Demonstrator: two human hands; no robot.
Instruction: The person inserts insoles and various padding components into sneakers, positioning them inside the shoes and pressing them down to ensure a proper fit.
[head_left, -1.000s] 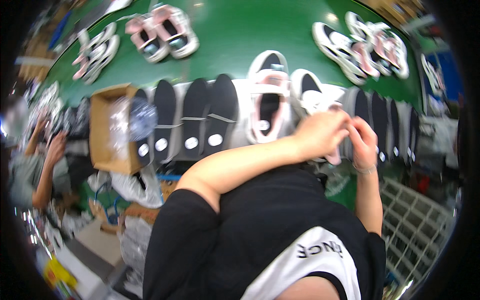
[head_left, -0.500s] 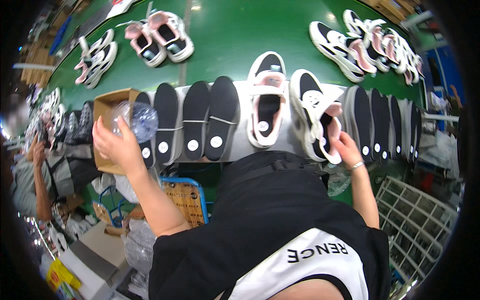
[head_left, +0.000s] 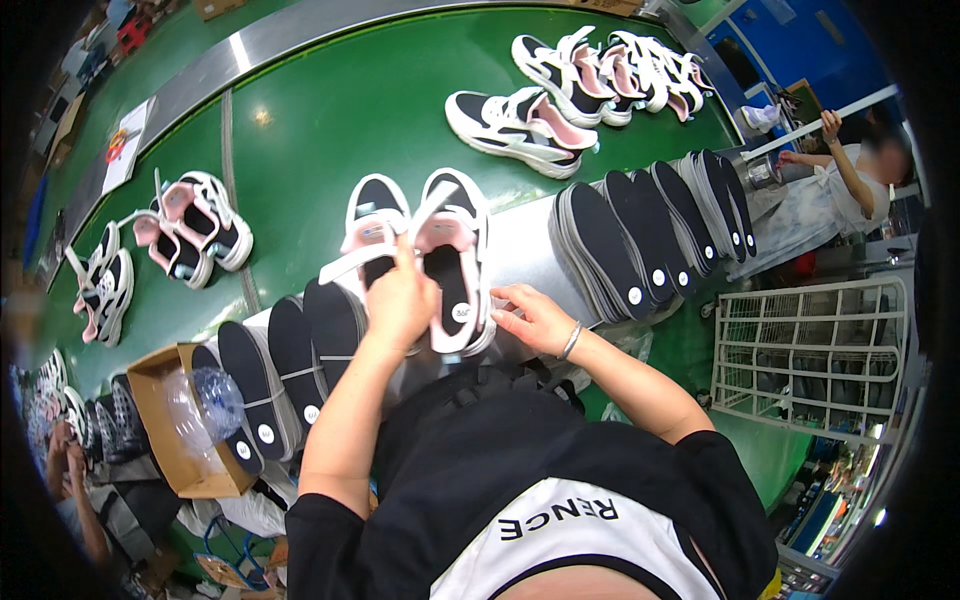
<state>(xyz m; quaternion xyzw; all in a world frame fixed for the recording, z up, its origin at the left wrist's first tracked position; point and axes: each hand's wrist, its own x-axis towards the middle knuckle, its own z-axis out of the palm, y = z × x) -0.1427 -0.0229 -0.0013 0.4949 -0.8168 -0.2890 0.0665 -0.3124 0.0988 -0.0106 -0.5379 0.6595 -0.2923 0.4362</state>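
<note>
A pair of black, white and pink sneakers stands side by side before me, toes pointing away. Over the opening of the left sneaker (head_left: 380, 195) lies my left hand (head_left: 402, 305), its index finger stretched toward the tongue and its other fingers curled at the collar. The right sneaker (head_left: 482, 235) has its strap folded up and a black insole with a round white label (head_left: 462, 312) inside. Beside its outer edge is my right hand (head_left: 535, 318), fingers apart and holding nothing, fingertips close to the sole.
Stacks of black insoles (head_left: 605, 245) line the metal strip on the right, and more insoles (head_left: 265, 380) the left. A cardboard box (head_left: 160, 400) holds clear plastic. Other sneakers (head_left: 520, 130) sit on the green table (head_left: 330, 110). A white wire rack (head_left: 810, 350) and another person (head_left: 850, 190) are at right.
My left hand has come from beside the cardboard box to the left sneaker. My right hand has let go of the right sneaker's heel. The sneakers now stand closer together; the view has turned.
</note>
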